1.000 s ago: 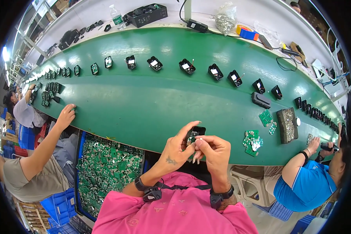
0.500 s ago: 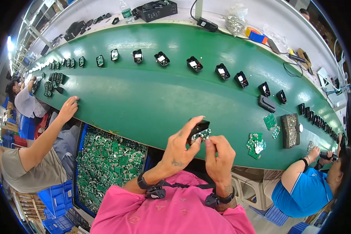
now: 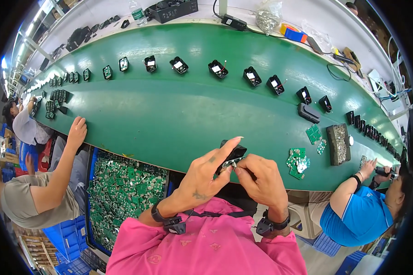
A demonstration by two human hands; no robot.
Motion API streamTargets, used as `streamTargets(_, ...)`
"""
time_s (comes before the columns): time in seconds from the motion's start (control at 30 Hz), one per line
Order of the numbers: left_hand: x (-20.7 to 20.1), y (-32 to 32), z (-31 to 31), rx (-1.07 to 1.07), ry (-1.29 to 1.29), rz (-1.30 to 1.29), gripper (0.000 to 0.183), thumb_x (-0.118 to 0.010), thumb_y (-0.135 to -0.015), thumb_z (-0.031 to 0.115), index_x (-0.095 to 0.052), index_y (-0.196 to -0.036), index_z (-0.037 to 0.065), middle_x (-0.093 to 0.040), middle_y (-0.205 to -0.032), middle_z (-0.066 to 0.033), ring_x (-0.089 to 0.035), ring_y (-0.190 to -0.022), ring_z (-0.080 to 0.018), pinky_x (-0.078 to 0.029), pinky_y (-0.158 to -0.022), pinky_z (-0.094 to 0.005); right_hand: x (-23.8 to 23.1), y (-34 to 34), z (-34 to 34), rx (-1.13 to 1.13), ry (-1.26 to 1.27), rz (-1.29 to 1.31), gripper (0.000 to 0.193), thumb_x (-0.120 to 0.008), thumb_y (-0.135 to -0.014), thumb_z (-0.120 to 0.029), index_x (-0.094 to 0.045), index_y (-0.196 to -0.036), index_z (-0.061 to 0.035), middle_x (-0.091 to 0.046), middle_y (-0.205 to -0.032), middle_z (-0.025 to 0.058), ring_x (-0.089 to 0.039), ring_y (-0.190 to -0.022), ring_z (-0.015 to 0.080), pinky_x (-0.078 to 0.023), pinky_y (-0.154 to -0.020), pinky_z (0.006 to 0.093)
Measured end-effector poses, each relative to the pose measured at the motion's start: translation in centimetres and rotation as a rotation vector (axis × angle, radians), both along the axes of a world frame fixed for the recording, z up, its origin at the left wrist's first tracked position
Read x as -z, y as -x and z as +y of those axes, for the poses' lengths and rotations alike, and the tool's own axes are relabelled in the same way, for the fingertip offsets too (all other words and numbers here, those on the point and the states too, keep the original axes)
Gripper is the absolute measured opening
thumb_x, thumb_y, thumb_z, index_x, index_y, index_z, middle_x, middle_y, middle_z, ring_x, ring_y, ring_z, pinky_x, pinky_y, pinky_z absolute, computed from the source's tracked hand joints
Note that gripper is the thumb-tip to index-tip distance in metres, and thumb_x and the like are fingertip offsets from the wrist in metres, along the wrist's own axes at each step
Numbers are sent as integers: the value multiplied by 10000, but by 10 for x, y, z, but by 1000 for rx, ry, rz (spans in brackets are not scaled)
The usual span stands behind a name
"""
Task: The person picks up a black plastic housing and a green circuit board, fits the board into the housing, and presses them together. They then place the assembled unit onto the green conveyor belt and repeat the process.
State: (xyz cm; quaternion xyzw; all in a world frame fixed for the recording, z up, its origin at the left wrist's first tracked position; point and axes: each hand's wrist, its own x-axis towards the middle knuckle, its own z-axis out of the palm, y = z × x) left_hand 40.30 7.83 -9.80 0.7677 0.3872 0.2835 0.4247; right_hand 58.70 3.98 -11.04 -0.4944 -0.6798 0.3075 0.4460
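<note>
Above the near edge of the green bench, my left hand [image 3: 205, 173] is closed around a small black plastic housing [image 3: 237, 152], tilted, with its index finger stretched along the top. A small circuit board with silvery parts [image 3: 232, 162] shows at the housing's lower side, by the left thumb. My right hand [image 3: 261, 178] pinches with thumb and forefinger right beside that board. What lies between those fingertips is too small and covered to make out.
A row of black housings [image 3: 179, 65] curves across the green bench [image 3: 183, 110]. At right lie green circuit boards [image 3: 294, 158], a dark box of small metal parts [image 3: 338, 158] and a black case [image 3: 309, 112]. A blue-rimmed bin of boards [image 3: 124, 192] stands lower left. Co-workers sit on both sides.
The housing has turned, so less of the board shows. My right hand has shifted slightly right with its fingers curled tighter. The left co-worker's hand has moved a little; the whole view has shifted slightly.
</note>
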Motion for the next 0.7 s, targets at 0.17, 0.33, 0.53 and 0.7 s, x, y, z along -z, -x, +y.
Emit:
streamTargets(0.17, 2, 2, 3, 78, -64, 102, 683, -597, -838, -17, -439, -1493, 99, -653, -1084, -188, -626, -827, -317, -523, -779, -344, 1, -14, 4, -119, 67, -68, 81, -654, -849, -59, -611, -841, 9, -608, -739, 155, -587, -657, 361, -452, -592, 425)
streamTargets(0.33, 0, -1, 6, 138, -1, 155, 705, -590, -841, -5, -416, -1512, 119, -650, -1057, -199, -622, -822, -364, -521, -749, -373, 0, -24, 7, -245, 110, -109, 97, -651, -863, -81, -626, -858, 13, -647, -786, 168, -621, -722, 367, -478, -641, 430)
streamTargets(0.53, 3, -3, 3, 113, -96, 188, 735, -589, -823, -22, -411, -1519, 136, -614, -899, -179, -598, -742, -363, -503, -687, -422, 6, -23, 9, -219, 168, -93, 111, -640, -873, -90, -635, -856, 19, -655, -765, 159, -617, -684, 351, -480, -624, 410)
streamTargets(0.7, 12, -11, -3, 40, -241, 172, 736, -589, -826, -21, -409, -1521, 141, -601, -910, -176, -593, -718, -360, -509, -663, -432, 12, -18, 4, -129, 207, -13, 117, -623, -874, -81, -627, -839, 31, -651, -740, 155, -612, -630, 319, -468, -594, 392)
